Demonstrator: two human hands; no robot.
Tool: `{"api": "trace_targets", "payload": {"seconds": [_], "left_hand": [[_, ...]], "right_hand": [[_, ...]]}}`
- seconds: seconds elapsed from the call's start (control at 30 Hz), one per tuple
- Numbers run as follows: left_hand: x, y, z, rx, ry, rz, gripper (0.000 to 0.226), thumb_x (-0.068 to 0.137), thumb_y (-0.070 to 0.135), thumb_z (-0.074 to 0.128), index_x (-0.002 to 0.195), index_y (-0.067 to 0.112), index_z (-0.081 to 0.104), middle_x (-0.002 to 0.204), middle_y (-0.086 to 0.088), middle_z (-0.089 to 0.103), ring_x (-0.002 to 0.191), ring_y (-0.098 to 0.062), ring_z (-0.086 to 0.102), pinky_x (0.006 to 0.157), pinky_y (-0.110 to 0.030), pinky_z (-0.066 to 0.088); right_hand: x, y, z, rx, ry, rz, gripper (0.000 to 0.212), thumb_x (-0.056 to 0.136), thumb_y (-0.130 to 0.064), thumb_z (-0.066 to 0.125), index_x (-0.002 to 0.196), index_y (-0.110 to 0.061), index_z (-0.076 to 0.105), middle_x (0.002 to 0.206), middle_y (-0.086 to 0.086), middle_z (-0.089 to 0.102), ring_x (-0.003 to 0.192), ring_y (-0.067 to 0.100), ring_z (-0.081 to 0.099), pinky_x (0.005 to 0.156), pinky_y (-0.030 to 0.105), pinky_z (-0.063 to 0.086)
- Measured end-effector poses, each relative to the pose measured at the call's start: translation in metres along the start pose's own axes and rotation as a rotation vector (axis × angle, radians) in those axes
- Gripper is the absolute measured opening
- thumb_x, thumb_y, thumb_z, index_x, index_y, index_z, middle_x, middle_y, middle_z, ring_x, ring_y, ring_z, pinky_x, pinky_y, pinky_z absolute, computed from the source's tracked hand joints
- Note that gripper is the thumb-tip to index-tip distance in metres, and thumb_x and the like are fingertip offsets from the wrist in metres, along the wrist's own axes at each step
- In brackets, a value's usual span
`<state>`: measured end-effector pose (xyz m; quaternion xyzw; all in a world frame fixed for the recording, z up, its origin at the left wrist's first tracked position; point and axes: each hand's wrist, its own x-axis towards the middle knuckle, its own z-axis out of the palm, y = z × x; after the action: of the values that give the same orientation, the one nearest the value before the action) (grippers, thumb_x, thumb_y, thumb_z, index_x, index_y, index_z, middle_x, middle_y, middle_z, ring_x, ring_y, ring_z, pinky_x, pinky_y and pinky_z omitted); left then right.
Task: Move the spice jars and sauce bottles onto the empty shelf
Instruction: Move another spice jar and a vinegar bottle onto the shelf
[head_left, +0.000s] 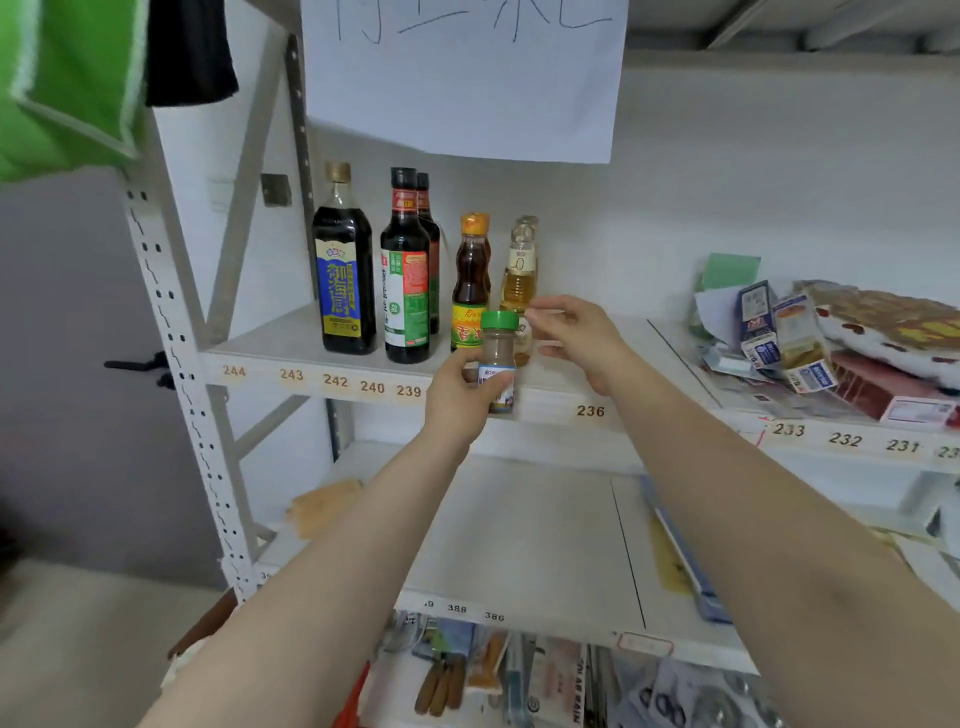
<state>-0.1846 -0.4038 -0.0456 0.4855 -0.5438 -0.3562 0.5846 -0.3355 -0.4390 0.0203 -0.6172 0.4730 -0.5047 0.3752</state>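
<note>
Left hand (460, 397) gripped a green-capped spice jar (498, 358) around its lower half, fingers curled about the label, holding it upright just in front of the near edge of the upper shelf (571, 400). Right hand (576, 338) hovered just right of the jar with fingers loosely spread and nothing in its grasp; it may have been touching a smaller jar half hidden behind the cap, though that could not be made out. Already standing on that shelf, from left to right, were a dark bottle with a blue label (344, 270), two dark sauce bottles with red and green labels (406, 280), an orange-capped sesame oil bottle (471, 280) and a pale yellow bottle (519, 270). Judging by this row, the bottles seemed largely placed, and the spice jars were what remained. The held jar was not yet set down. The lower shelf (519, 540) lay mostly bare.
</note>
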Motion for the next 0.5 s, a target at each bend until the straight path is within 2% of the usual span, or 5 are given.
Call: {"api": "trace_targets", "payload": {"seconds": [0.1, 0.2, 0.3, 0.37, 0.5], "left_hand": [[0.006, -0.005, -0.014, -0.035, 0.034, -0.044, 0.038, 0.082, 0.019, 0.073, 0.116, 0.013, 0.058, 0.089, -0.005, 0.064, 0.068, -0.012, 0.060, 0.059, -0.020, 0.048], [0.012, -0.009, -0.019, -0.040, 0.067, -0.068, 0.043, 0.081, 0.020, 0.073, 0.119, 0.012, 0.056, 0.088, -0.006, 0.063, 0.069, -0.015, 0.061, 0.060, -0.020, 0.046], [0.018, -0.013, -0.019, -0.049, 0.101, -0.101, 0.046, 0.080, 0.023, 0.074, 0.121, 0.013, 0.056, 0.096, -0.011, 0.066, 0.085, -0.026, 0.067, 0.072, -0.033, 0.055], [0.022, -0.016, -0.018, -0.065, 0.120, -0.110, 0.045, 0.081, 0.023, 0.074, 0.121, 0.013, 0.056, 0.100, -0.013, 0.067, 0.090, -0.028, 0.068, 0.076, -0.035, 0.057], [0.025, -0.016, -0.015, -0.108, 0.155, -0.108, 0.039, 0.083, 0.021, 0.072, 0.118, 0.013, 0.057, 0.091, -0.006, 0.064, 0.078, -0.018, 0.063, 0.057, -0.017, 0.048]], "right_hand": [[0.015, 0.011, 0.020, 0.011, 0.199, -0.034, 0.056, 0.082, -0.020, 0.074, 0.131, -0.009, 0.049, 0.114, 0.005, 0.055, 0.090, 0.009, 0.056, 0.059, 0.009, 0.041], [0.031, 0.025, 0.035, -0.004, 0.215, -0.011, 0.070, 0.080, -0.019, 0.075, 0.139, -0.010, 0.037, 0.116, 0.003, 0.045, 0.102, 0.013, 0.049, 0.075, 0.017, 0.043], [0.044, 0.039, 0.043, 0.018, 0.232, 0.003, 0.068, 0.079, -0.014, 0.076, 0.135, -0.009, 0.038, 0.119, 0.008, 0.056, 0.101, 0.019, 0.057, 0.088, 0.032, 0.049], [0.052, 0.046, 0.049, 0.024, 0.238, -0.002, 0.061, 0.077, -0.013, 0.077, 0.127, -0.010, 0.043, 0.116, 0.009, 0.062, 0.101, 0.023, 0.062, 0.090, 0.037, 0.052], [0.062, 0.052, 0.054, -0.072, 0.279, -0.026, 0.048, 0.076, -0.014, 0.078, 0.115, -0.010, 0.051, 0.106, 0.006, 0.064, 0.098, 0.024, 0.064, 0.086, 0.037, 0.052]]}}
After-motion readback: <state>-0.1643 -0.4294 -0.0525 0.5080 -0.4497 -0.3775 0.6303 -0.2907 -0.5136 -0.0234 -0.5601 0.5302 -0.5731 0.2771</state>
